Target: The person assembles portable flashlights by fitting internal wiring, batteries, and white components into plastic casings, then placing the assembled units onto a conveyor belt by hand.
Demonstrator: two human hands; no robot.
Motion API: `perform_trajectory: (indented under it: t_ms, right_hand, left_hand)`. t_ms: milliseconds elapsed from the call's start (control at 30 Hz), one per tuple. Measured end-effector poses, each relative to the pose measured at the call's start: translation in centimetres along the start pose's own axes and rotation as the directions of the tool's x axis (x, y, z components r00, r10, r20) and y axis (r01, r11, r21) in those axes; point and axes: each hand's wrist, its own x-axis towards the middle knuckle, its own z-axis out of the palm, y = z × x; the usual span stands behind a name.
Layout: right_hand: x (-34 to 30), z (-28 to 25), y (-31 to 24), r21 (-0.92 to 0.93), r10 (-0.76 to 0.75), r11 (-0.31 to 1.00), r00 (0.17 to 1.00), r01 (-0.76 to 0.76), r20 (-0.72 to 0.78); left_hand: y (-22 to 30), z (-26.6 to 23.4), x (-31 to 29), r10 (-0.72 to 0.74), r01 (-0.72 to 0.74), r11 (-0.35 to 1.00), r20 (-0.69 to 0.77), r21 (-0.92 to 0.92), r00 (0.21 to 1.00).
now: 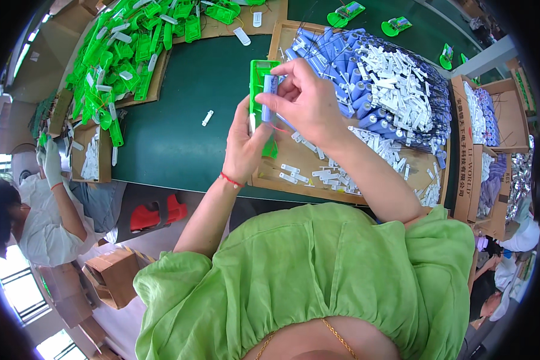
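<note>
My left hand [242,146] is closed around a bright green plastic housing [259,71], held upright over the table. Between the thumb and fingers of my right hand [311,103] is a blue cylindrical battery cell [270,90], lying lengthwise along the housing's open side. Thin red wire shows beside it. Whether the cell is fully seated cannot be made out. Just right of my hands, a shallow wooden tray [274,47] carries many blue cells [366,108] with dark wires, a heap of small white plastic pieces [396,84] and more white pieces scattered near its front.
A large pile of green housings [144,45] lies on cardboard at the left. One white piece [207,117] rests on the green tabletop [189,90]. Several green parts [345,14] stand along the far side. Boxes [471,180] flank the right. A co-worker [48,222] sits at the left.
</note>
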Motion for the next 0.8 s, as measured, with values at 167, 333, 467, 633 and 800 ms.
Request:
perform_trajectory:
  t_ms: [167,333,467,633,800]
  right_hand:
    - [-0.2,1.4,3.2,-0.385,-0.559,0.788,0.82,0.48,-0.121]
    - [0.1,1.3,3.9,-0.332,-0.487,0.847,0.858,0.416,-0.166]
    - [0.6,-0.4,3.6,0.24,0.121,0.953,0.957,-0.187,0.263]
    - [-0.8,-4.0,6.2,0.026,-0.072,0.997,0.991,0.07,0.112]
    - [-4.2,-2.9,7.5,-0.512,0.191,0.857,0.961,-0.062,0.202]
  left_hand:
    - [0.0,0.1,-0.5,-0.096,0.109,0.948,0.058,-0.3,0.994]
    - [-1.2,-1.5,-0.2,-0.073,0.093,0.984,0.129,-0.154,0.989]
    - [-2.0,-2.0,0.1,-0.147,0.162,0.985,0.203,-0.057,0.968]
    - [-0.8,-3.7,0.0,-0.173,0.169,0.974,-0.014,-0.148,0.985]
    - [0.1,-5.1,0.3,-0.163,0.145,0.978,-0.119,-0.149,0.979]
